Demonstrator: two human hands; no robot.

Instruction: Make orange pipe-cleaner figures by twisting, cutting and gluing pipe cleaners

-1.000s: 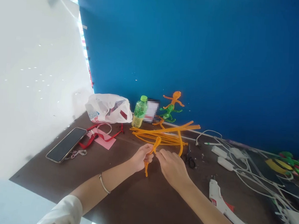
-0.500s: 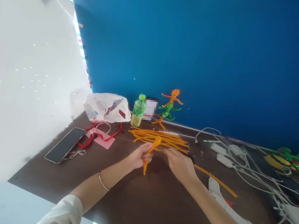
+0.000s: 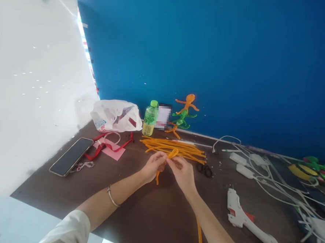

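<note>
Pipe cleaner (image 3: 173, 153), orange, looped, held over the counter's (image 3: 156, 216) middle | our left hand (image 3: 152, 167) closed round its twisted base, our right hand (image 3: 183, 176) pinching the loop | we do best pinching close to the twist

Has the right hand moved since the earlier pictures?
Yes: the right hand has shifted left, toward the left hand, judged against the black-handled scissors, which now show clear to its right.

Orange pipe cleaner (image 3: 173, 153) bent into small loop, end hanging downward.
</note>
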